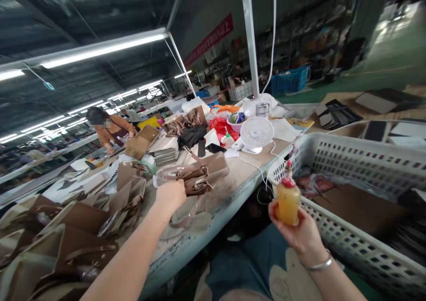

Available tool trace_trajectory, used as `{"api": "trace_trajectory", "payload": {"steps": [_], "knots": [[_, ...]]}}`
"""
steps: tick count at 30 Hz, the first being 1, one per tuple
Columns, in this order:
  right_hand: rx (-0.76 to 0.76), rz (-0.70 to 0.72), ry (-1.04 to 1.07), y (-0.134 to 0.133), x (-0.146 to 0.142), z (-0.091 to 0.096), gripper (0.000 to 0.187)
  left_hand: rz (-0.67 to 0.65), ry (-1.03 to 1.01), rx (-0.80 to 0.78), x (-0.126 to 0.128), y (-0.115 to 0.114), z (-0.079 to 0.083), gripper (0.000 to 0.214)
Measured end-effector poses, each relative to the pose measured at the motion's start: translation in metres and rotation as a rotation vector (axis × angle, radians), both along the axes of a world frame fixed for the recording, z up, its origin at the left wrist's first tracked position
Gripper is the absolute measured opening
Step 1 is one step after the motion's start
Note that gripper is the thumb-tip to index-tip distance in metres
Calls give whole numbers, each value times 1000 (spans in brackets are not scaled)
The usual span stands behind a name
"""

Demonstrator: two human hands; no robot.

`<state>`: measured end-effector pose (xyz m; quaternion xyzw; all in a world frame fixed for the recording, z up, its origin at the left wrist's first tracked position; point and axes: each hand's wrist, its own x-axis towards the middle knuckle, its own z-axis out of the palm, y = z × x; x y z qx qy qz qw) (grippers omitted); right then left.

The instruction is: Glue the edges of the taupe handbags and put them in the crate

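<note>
My left hand is closed on the edge of a brown leather bag piece with straps and a buckle, over the worktable. Its fingertips are partly hidden behind the knuckles. In my right hand is a squeeze bottle of yellowish liquid, probably glue, with a red cap pointing up. My fingers wrap round its lower part, beside the table edge and above my lap. A brown flat panel lies just behind the bag piece.
Many brown bag parts are heaped along the left. A white perforated basket holding dark and brown pieces stands at my right. On the table's far side are a small white fan, a phone and a green-tipped bottle. A co-worker is farther back.
</note>
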<state>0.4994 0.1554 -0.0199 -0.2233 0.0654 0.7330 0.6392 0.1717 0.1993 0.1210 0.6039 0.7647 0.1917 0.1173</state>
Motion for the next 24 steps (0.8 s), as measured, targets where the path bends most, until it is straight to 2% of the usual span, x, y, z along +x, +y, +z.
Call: {"api": "trace_trajectory", "payload": {"steps": [3,5,7,10,14,19,21,24], "knots": [[30,138,64,-25,-13,0,22,-105,74,-88,7,-19,-40,17],[55,280,78,-46,-29,-1,27,-196,85,-107,15,-31,-62,25],[93,434,97,-67,-49,-1,35,-286,84,-102,23,-38,-77,41],[159,573,146,-85,-80,-2,43,-345,103,-100,31,-46,-87,59],[164,518,160,-77,-111,-6,34,-281,155,-95,35,-65,-91,61],[182,475,87,-52,-138,-10,14,-315,217,-79,41,-102,-106,61],[131,466,26,-47,-148,-12,14,-237,110,-63,42,-116,-114,61],[53,385,-66,-44,-160,-17,17,-157,-235,0,41,-137,-123,63]]}}
